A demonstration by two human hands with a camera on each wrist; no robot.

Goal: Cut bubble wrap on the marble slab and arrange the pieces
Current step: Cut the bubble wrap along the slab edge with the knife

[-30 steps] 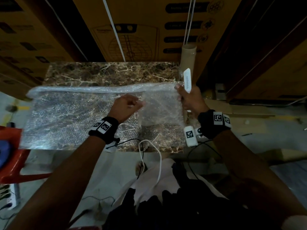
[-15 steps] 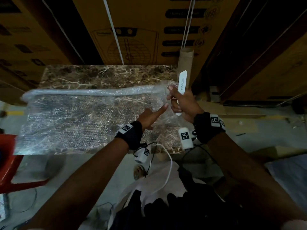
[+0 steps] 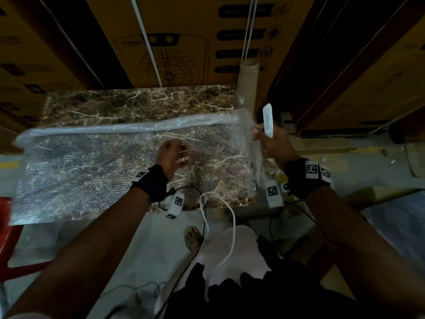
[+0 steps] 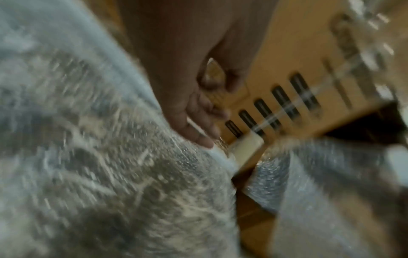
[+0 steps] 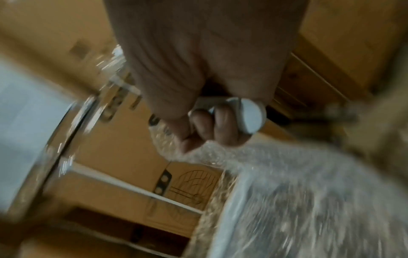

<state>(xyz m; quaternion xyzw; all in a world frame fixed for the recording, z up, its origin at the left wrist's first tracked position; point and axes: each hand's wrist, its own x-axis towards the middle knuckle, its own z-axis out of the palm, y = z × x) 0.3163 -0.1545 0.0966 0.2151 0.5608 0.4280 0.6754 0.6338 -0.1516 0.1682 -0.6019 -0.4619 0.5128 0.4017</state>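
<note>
Bubble wrap [image 3: 92,171] lies spread across my marble slab [image 3: 138,104], the tabletop for this job, covering most of it and hanging past the left and near edges, with its far edge rolled up into a long ridge. As I judge it, the step in hand is getting the sheet flat and taut at the right end so a clean cut can be made. To do that well I want the sheet drawn snug against the stone, no slack ripples where the blade will run, and the cut line kept square to that rolled edge. One hand should pin the sheet down close beside the line while the other draws the cutter steadily.

My right hand [image 3: 273,143] sits at the right end of the slab, fingers curled tight around the white cutter [image 3: 268,120], its tip pointing up and away. The same hand pinches the corner of the wrap, lifting it off the stone; the right wrist view shows the bubbled film bunched under my fingers [image 5: 223,122].

My left hand [image 3: 172,155] hovers mid-sheet, fingers loosely spread and relaxed, holding nothing. It is too blurred to say whether the fingertips touch the film.
</note>
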